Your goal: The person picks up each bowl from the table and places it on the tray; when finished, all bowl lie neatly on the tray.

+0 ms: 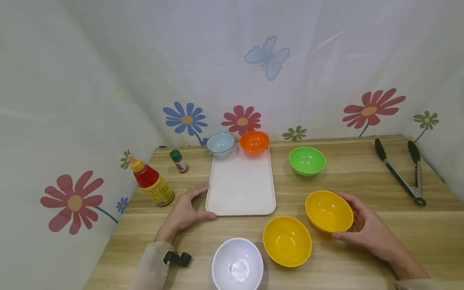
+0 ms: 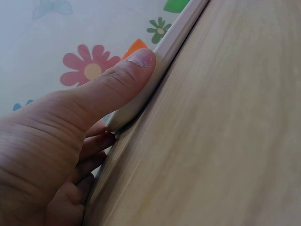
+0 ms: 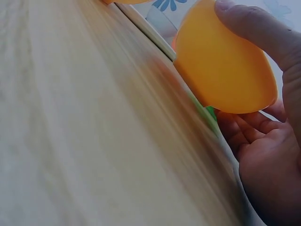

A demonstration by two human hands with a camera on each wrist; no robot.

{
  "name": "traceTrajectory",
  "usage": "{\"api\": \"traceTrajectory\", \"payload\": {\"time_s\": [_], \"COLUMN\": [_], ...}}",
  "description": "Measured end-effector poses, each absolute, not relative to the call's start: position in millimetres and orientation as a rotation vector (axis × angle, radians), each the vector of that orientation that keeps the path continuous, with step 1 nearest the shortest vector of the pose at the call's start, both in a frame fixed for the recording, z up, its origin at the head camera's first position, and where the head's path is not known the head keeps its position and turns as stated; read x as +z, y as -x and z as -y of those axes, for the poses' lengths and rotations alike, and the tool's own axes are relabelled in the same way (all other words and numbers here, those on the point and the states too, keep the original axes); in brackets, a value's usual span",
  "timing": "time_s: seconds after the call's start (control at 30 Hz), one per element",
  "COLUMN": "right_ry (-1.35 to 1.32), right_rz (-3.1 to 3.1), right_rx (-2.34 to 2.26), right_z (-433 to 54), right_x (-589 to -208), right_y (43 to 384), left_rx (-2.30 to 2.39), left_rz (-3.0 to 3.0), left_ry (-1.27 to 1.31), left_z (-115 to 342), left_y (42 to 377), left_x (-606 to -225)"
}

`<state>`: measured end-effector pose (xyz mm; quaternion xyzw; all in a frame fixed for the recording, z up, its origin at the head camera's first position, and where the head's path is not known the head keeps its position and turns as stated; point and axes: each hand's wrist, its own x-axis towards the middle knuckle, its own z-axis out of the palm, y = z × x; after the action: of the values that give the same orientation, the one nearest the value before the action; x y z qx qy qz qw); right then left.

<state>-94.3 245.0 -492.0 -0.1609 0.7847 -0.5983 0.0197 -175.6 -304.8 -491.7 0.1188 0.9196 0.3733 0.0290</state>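
My right hand (image 1: 373,231) holds the right-hand yellow bowl (image 1: 329,211) from its right side. The thumb lies at the near side and the fingers reach around the far side; the right wrist view shows the bowl (image 3: 223,61) between them. At the near left corner of a white rectangular tray (image 1: 241,185) is my left hand (image 1: 185,211). Its thumb (image 2: 127,70) lies straight along the tray's front edge, and its other fingers are by the left side. Just left of the held bowl stands a second yellow bowl (image 1: 287,241).
A white bowl (image 1: 237,264) stands at the front. Behind are a pale blue bowl (image 1: 220,143), an orange bowl (image 1: 254,142) and a green bowl (image 1: 307,161). A red sauce bottle (image 1: 152,183) and spice jar (image 1: 179,162) stand left; black-tipped tongs (image 1: 402,177) lie right.
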Motion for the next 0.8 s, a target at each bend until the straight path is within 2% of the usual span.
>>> {"api": "traceTrajectory", "payload": {"time_s": [0.47,0.8], "right_ry": [0.508,0.49], "right_rz": [-2.379,-2.459], "right_rx": [-1.994,-1.878], "right_z": [-246.3,-237.7], "right_x": [-480.9,-457.1], "right_y": [95.7,107.8], "left_rx": [1.153,1.176], "left_rz": [-2.853,-2.841], "left_ry": [-0.429,-0.424], "left_z": [304.0,308.4], "left_y": [179.4,176.7], "left_x": [-493.8,-493.9]}}
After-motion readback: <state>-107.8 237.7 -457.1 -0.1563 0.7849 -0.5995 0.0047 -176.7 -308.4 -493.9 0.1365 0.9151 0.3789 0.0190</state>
